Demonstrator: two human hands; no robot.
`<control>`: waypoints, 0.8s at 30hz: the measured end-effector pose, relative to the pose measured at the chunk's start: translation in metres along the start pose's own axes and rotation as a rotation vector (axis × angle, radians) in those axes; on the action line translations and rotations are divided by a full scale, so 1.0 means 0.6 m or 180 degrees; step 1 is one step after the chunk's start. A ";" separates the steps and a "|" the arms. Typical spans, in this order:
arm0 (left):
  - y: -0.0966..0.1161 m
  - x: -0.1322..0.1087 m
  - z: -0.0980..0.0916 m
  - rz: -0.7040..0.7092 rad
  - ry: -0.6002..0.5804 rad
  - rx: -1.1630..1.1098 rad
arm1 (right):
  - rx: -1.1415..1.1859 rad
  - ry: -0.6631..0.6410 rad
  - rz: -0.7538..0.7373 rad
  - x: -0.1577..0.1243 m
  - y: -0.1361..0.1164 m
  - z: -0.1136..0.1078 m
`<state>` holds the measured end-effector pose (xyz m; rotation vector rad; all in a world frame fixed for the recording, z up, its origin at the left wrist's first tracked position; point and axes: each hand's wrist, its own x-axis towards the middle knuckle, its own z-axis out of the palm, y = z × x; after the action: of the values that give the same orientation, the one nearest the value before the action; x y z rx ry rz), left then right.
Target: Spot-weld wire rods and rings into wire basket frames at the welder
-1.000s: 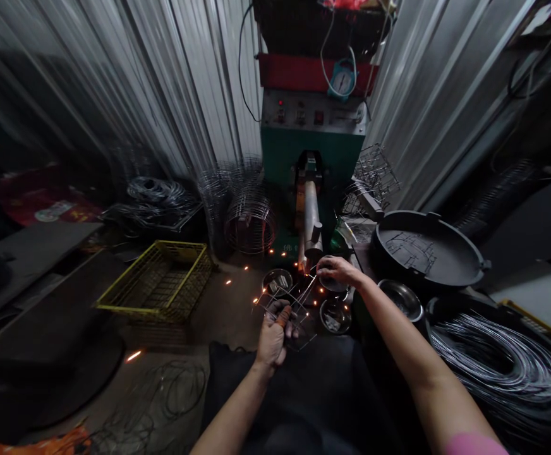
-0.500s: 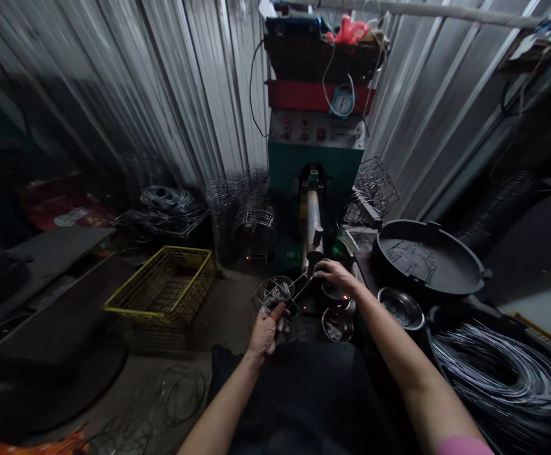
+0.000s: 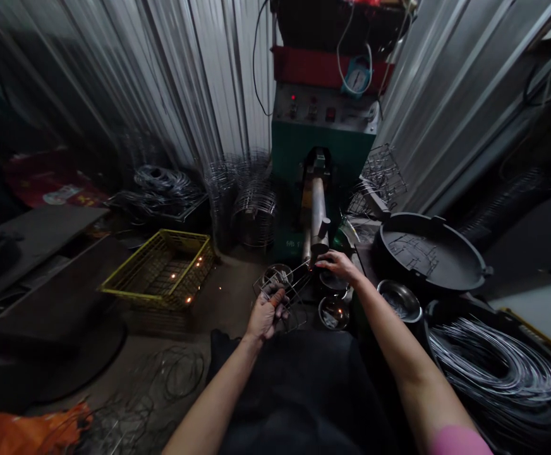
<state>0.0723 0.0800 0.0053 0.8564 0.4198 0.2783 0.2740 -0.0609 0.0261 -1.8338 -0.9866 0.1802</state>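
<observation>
My left hand (image 3: 266, 314) grips a small wire cage frame (image 3: 282, 294) and holds it up to the tip of the welding arm (image 3: 318, 218) of a green machine (image 3: 323, 142). My right hand (image 3: 339, 265) rests at that tip, fingers pinching a thin wire piece against the frame. Sparks glow over the yellow wire basket (image 3: 162, 272) to the left.
Small metal bowls (image 3: 335, 313) sit below my right hand, another bowl (image 3: 400, 301) further right. A large black pan (image 3: 429, 249) and coils of shiny wire (image 3: 498, 366) lie at right. Finished wire cages (image 3: 254, 212) stand beside the machine. Loose wire (image 3: 162, 385) litters the floor.
The view shifted slightly. New sparks have landed by the yellow basket. Both hands stay at the welder tip, with the frame turned a little.
</observation>
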 end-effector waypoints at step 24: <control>-0.012 -0.108 -0.065 -0.1223 -0.0074 -0.1934 | 0.1196 -0.1041 0.1354 -0.240 -0.128 0.076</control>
<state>-0.0024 0.0754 -0.0073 0.1751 0.4359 0.0300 0.1139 -0.1163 0.0242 -1.6663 -0.7026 0.8881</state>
